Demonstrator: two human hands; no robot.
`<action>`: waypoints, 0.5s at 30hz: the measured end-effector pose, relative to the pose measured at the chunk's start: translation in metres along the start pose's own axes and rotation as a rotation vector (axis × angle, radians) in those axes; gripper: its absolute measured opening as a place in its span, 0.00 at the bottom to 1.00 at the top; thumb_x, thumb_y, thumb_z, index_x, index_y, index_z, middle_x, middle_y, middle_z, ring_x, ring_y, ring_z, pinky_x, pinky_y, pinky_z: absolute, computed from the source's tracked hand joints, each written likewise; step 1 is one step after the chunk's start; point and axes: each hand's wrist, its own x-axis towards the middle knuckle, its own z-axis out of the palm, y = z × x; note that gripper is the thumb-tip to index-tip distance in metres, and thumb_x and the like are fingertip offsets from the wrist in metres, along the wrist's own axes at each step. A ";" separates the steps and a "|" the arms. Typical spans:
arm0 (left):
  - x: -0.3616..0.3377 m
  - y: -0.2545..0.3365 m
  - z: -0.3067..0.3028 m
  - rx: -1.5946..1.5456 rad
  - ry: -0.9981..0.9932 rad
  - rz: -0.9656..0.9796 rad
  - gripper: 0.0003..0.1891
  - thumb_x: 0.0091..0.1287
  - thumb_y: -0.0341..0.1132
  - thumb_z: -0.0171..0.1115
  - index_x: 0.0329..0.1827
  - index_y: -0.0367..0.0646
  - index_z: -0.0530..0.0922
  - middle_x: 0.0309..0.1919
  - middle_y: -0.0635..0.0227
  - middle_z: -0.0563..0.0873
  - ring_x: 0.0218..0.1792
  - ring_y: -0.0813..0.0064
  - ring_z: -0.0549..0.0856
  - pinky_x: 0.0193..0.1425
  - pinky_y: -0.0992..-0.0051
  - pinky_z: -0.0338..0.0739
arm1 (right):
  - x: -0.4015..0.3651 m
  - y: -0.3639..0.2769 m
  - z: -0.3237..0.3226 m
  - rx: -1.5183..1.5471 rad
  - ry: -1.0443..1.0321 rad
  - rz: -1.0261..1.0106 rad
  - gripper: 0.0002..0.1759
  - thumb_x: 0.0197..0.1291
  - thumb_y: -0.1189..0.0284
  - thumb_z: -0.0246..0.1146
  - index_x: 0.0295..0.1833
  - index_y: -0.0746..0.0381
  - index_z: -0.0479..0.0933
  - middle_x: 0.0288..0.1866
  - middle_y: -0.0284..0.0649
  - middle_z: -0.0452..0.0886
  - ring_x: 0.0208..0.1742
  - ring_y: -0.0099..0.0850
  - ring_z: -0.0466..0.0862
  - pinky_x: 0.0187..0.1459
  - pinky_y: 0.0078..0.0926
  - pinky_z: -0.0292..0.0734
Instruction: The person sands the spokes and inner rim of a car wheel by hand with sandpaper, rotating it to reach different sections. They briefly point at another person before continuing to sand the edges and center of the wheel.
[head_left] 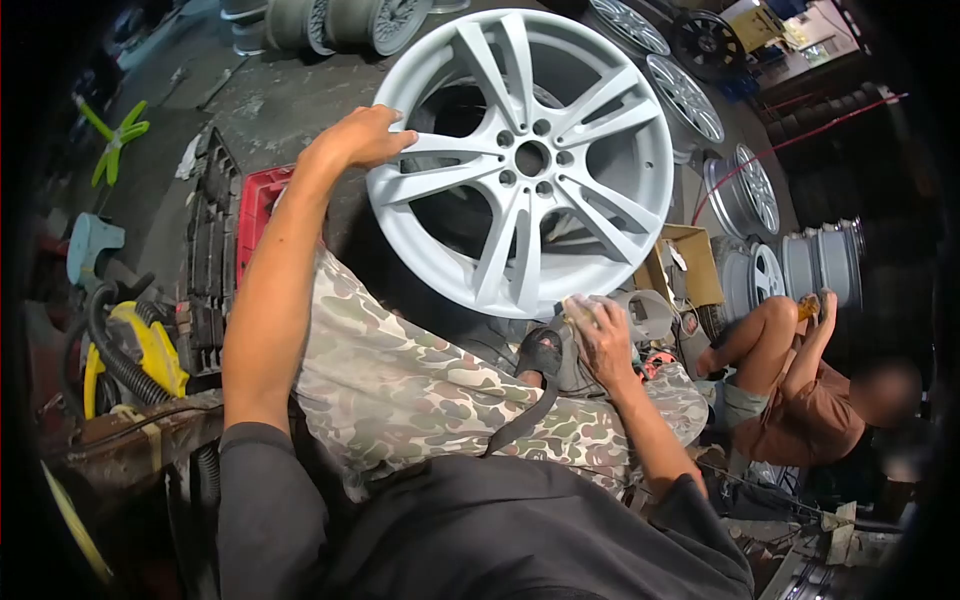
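Note:
A large pale grey alloy wheel (530, 158) with paired spokes faces up in front of my knees. My left hand (370, 137) grips its left rim, with the fingers at the outer end of a spoke. Close to the lower rim, my right hand (598, 330) is closed round a small light-coloured pad (572, 308), partly hidden by the fingers. Camouflage trousers (420, 370) cover my legs, and a dark sandal (541, 352) shows between them below the wheel.
Several more wheels (740, 190) stand along the right and at the top. A person (800, 400) crouches at the right. A cardboard box (695, 265) is right of the wheel. On the left are a red crate (258, 215) and a yellow machine (140, 350) with a black hose.

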 end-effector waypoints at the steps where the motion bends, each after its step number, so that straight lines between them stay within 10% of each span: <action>1: -0.002 -0.002 -0.002 0.006 0.009 -0.013 0.36 0.72 0.56 0.65 0.73 0.34 0.78 0.51 0.35 0.90 0.46 0.46 0.93 0.57 0.57 0.84 | 0.001 0.007 0.002 -0.011 -0.103 -0.146 0.29 0.64 0.71 0.70 0.72 0.56 0.81 0.60 0.39 0.83 0.65 0.42 0.79 0.64 0.44 0.74; 15: -0.018 0.000 -0.014 0.077 -0.166 -0.060 0.39 0.73 0.60 0.65 0.75 0.36 0.77 0.61 0.40 0.87 0.62 0.44 0.87 0.68 0.57 0.79 | 0.056 -0.030 0.082 -0.021 -0.076 -0.569 0.31 0.62 0.65 0.63 0.73 0.50 0.80 0.72 0.27 0.75 0.78 0.34 0.71 0.72 0.44 0.67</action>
